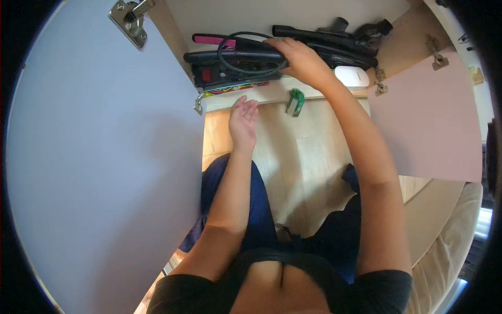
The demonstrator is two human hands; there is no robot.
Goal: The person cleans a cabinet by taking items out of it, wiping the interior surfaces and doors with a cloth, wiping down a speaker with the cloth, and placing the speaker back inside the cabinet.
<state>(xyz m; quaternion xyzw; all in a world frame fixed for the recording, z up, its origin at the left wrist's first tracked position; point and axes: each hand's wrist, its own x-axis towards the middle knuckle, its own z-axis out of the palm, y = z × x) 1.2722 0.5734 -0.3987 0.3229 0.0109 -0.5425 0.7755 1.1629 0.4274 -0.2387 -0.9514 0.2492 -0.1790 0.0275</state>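
Note:
My right hand (300, 62) reaches into the cabinet, its fingers bent over a looped black cable (225, 60) and the dark styling tools beneath; its fingertips are partly hidden, so its hold is unclear. Below the shelf edge, my left hand (244, 118) is palm up with its fingers apart and nothing in it. A black styling tool with a pink strip (214, 40) lies at the shelf's left. Long black tools (308, 35) lie at the back right. A white box-like device (351, 77) sits right of my right wrist. A green object (297, 102) is at the shelf's front edge.
The large left cabinet door (104, 157) stands open beside my left arm, and the right door (429, 120) is open beyond my right arm. Metal hinges (129, 23) stick out at the door edges. My knees are over the wooden floor (298, 157); a beige cushion (444, 251) lies at right.

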